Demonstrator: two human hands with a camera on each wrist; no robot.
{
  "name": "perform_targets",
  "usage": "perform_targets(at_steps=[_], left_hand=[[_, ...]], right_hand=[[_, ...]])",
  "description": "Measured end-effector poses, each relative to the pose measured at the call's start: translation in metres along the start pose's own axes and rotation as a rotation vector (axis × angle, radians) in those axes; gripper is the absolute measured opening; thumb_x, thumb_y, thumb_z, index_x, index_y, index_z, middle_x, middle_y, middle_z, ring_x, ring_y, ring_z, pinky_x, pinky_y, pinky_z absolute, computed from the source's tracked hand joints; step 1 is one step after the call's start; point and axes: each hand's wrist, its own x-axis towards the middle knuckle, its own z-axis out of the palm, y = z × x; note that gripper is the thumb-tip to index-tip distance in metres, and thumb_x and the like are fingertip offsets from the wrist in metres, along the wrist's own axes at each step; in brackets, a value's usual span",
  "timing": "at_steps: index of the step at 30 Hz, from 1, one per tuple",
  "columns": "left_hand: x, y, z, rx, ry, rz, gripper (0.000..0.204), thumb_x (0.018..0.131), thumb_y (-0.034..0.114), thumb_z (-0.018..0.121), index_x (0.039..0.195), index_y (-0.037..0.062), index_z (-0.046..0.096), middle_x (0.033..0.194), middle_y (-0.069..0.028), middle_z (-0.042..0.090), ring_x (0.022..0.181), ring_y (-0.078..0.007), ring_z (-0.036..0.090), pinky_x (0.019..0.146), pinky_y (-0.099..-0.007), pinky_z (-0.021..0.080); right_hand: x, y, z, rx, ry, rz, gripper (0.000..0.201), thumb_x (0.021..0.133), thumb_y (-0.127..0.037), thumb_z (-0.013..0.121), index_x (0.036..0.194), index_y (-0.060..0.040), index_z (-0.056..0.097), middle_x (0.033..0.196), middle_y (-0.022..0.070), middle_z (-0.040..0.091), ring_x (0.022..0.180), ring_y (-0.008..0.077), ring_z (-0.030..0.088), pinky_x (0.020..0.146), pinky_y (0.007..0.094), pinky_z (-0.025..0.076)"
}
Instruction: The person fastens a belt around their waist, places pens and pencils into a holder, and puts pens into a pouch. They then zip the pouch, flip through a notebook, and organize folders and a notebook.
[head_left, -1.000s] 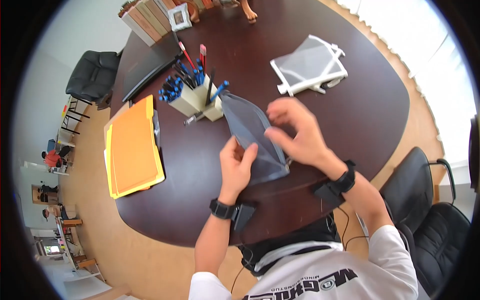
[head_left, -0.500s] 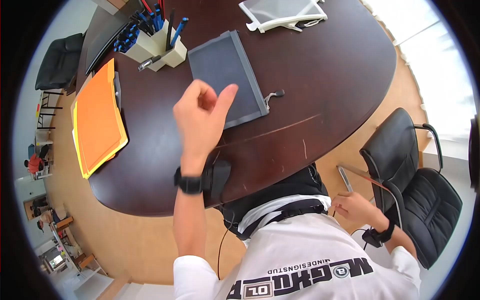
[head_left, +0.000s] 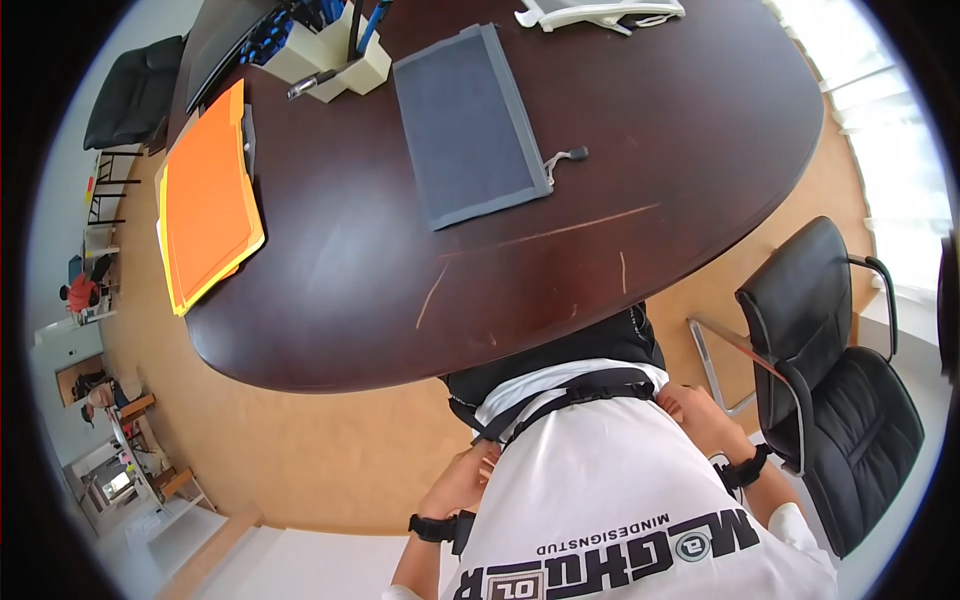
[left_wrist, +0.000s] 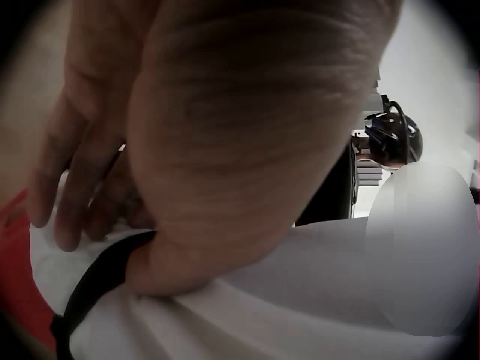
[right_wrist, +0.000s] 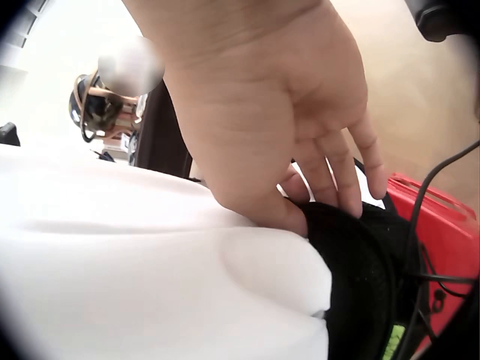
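I see a grey pouch (head_left: 470, 125) lying flat on the dark table (head_left: 330, 220), its zip pull (head_left: 577, 154) sticking out to the right. Left of it I make out the pen holder (head_left: 365, 72) and, nearer the table's left edge, orange folders (head_left: 212, 190). The left hand (head_left: 458, 482) and right hand (head_left: 703, 417) are down at either side of the person's waist, by the white shirt (head_left: 600, 450). I also have a black chair (head_left: 800, 290) to the right.
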Motion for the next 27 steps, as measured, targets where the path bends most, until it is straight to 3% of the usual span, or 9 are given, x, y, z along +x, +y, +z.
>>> perform_targets(at_steps=[4,7,13,16,22,25,27], left_hand=[[-0.004,-0.001,0.002,-0.034,0.014,-0.057,0.028,0.083,0.006,0.074,0.104,-0.0024,0.057,0.098,-0.0150,0.065,0.086,-0.0245,0.070,0.073,-0.0324,0.057],[-0.003,0.003,0.005,-0.038,0.088,-0.009,0.026,0.081,0.001,0.072,0.103,-0.0019,0.057,0.097,-0.0151,0.065,0.079,-0.0264,0.070,0.071,-0.0332,0.057],[0.008,0.010,0.005,0.716,0.102,0.113,0.026,0.080,0.012,0.063,0.102,-0.0030,0.061,0.097,-0.0184,0.067,0.075,-0.0365,0.067,0.064,-0.0400,0.055],[0.003,0.016,0.004,0.749,0.049,0.077,0.032,0.083,0.022,0.060,0.102,-0.0028,0.062,0.096,-0.0185,0.068,0.078,-0.0373,0.068,0.064,-0.0423,0.054],[-0.021,0.002,0.006,0.477,0.048,0.159,0.031,0.082,0.023,0.061,0.102,-0.0012,0.064,0.092,-0.0200,0.070,0.079,-0.0398,0.066,0.066,-0.0442,0.054],[-0.023,0.031,0.004,0.405,0.069,0.109,0.031,0.083,0.024,0.061,0.102,0.0004,0.064,0.092,-0.0204,0.069,0.079,-0.0409,0.066,0.066,-0.0451,0.053],[-0.019,0.014,0.010,0.436,0.123,0.097,0.031,0.084,0.025,0.060,0.104,0.0016,0.064,0.092,-0.0202,0.069,0.079,-0.0413,0.066,0.066,-0.0458,0.053]], right_hand=[[0.002,0.022,0.010,-0.136,0.054,-0.121,0.016,0.080,-0.004,0.068,0.093,0.0008,0.059,0.077,0.0198,0.068,0.073,0.0380,0.068,0.069,0.0387,0.054],[0.004,0.026,0.015,-0.059,0.074,-0.123,0.016,0.081,-0.004,0.065,0.095,0.0004,0.060,0.077,0.0212,0.066,0.073,0.0396,0.067,0.067,0.0403,0.053],[0.008,0.021,0.017,-0.100,0.096,-0.112,0.019,0.080,-0.007,0.065,0.097,-0.0004,0.060,0.077,0.0219,0.063,0.070,0.0420,0.062,0.062,0.0425,0.048],[0.010,0.008,0.009,-0.151,0.088,-0.160,0.019,0.080,-0.009,0.065,0.096,-0.0001,0.061,0.078,0.0216,0.062,0.070,0.0418,0.061,0.062,0.0423,0.048],[0.013,-0.021,-0.012,-0.188,0.047,-0.308,0.012,0.081,-0.006,0.062,0.092,-0.0004,0.063,0.077,0.0208,0.064,0.068,0.0406,0.061,0.062,0.0421,0.048],[0.009,-0.070,-0.034,0.071,0.218,-0.177,0.010,0.081,-0.002,0.060,0.090,-0.0002,0.064,0.076,0.0198,0.066,0.067,0.0386,0.064,0.063,0.0405,0.051],[0.017,-0.033,-0.024,-0.051,0.100,-0.115,0.010,0.079,0.000,0.060,0.088,0.0001,0.064,0.074,0.0182,0.067,0.067,0.0363,0.066,0.063,0.0383,0.052]])
